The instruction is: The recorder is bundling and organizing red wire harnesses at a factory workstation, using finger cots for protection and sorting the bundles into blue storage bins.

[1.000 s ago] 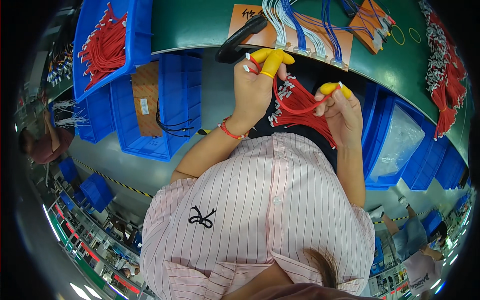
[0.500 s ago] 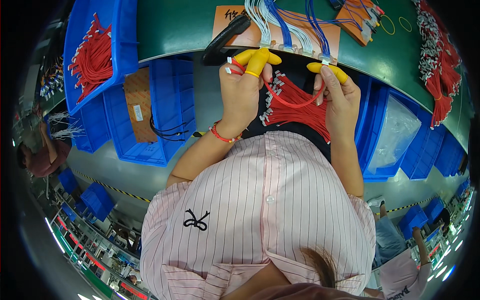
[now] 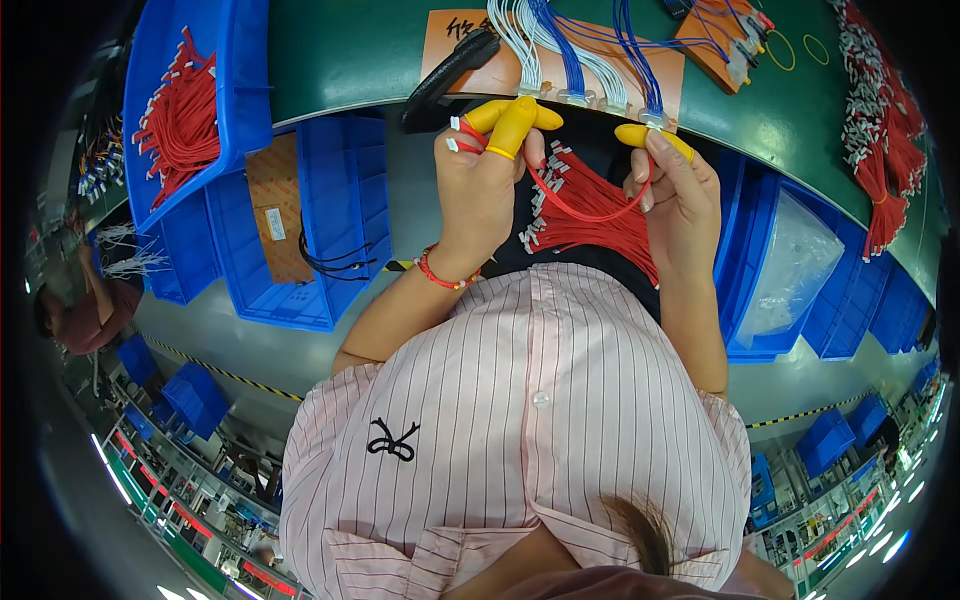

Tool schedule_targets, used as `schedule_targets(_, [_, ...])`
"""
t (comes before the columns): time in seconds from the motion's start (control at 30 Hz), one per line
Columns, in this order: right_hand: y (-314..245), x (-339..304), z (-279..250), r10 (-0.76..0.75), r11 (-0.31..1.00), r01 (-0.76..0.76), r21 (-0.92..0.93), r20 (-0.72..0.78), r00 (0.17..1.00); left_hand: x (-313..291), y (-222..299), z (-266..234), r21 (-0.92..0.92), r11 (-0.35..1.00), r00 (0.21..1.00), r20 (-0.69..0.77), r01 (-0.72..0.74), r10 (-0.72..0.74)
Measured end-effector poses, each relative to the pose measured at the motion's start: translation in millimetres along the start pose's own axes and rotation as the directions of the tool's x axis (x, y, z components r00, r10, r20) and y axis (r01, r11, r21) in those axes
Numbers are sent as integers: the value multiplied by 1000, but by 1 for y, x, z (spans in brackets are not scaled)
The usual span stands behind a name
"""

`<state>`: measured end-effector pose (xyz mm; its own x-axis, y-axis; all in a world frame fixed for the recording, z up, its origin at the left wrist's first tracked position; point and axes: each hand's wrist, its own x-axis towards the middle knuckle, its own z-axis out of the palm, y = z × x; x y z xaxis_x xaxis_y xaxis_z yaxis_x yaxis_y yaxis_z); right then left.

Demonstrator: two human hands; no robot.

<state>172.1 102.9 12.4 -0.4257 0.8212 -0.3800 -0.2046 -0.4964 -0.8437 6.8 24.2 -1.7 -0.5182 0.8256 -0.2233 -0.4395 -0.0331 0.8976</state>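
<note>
My left hand point(image 3: 478, 185), with yellow finger cots on several fingers, is closed on red cables; two white connectors point(image 3: 453, 134) stick out on its left side. Its cot-covered fingertips are at the table edge, by the plug of a white wire bundle point(image 3: 525, 50). A red cable point(image 3: 590, 218) sags in a loop from this hand to my right hand point(image 3: 680, 185), which pinches its other end between thumb and a yellow-cotted finger. That pinch sits just below the white connector point(image 3: 655, 120) of a blue wire bundle point(image 3: 638, 65); whether they touch is hidden.
A bundle of red cables point(image 3: 600, 235) lies on my lap. The green table point(image 3: 340, 60) holds an orange board point(image 3: 440, 50), a black strap-like piece point(image 3: 450, 80) and more red cables point(image 3: 885, 190) at right. Blue bins point(image 3: 250, 90) stand at both sides. A person point(image 3: 85, 310) sits far left.
The red loop between my hands hangs slightly lower, and my right fingers have shifted a little. A person at the lower right has gone out of view.
</note>
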Motion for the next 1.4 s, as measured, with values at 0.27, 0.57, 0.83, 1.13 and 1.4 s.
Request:
schedule_targets(0.27, [4,6,-9,52,989,-67,134,112,992,3,-2,-2,-42,999,1000,27,-2,4])
schedule_targets(0.57, [42,7,-39,-207,772,230,-593,108,972,8,2,-11,-158,982,985,155,101,-77])
schedule_targets(0.83, [64,11,-17,-165,359,311,-880,268,949,10,20,-16,-77,957,935,249,280,-253])
schedule_targets(1.13, [64,12,-27,-282,388,406,-827,313,907,12,17,-16,37,969,898,369,242,-239])
schedule_targets(1.4, [50,-6,-34,-190,876,252,-411,186,964,-38,11,-22,-244,814,751,581,527,-312])
